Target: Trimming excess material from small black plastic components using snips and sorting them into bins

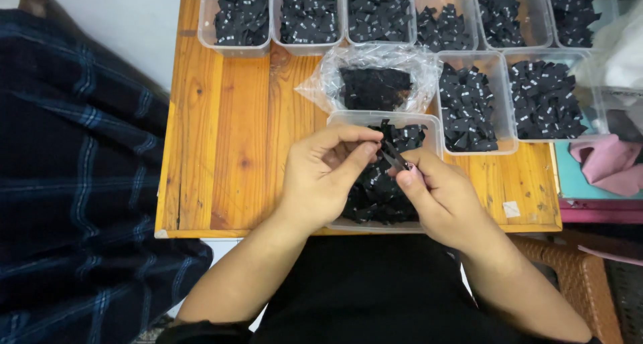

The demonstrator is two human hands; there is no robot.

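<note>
Both of my hands hover over a clear plastic tub (433, 125) full of small black fabric labels (375, 196) at the front of a wooden table (228, 129). My left hand (325, 173) pinches a small black label between thumb and forefinger. My right hand (439, 196) grips small snips (396, 160) whose blades meet the label at my left fingertips. The pinched label is mostly hidden by my fingers.
Several more clear tubs of black labels line the back (308, 12) and right (467, 106) of the table. A clear plastic bag (375, 79) of black labels lies behind the front tub. Dark plaid cloth (74, 176) lies at left, pink cloth (609, 163) at right, a wicker chair (576, 277) lower right.
</note>
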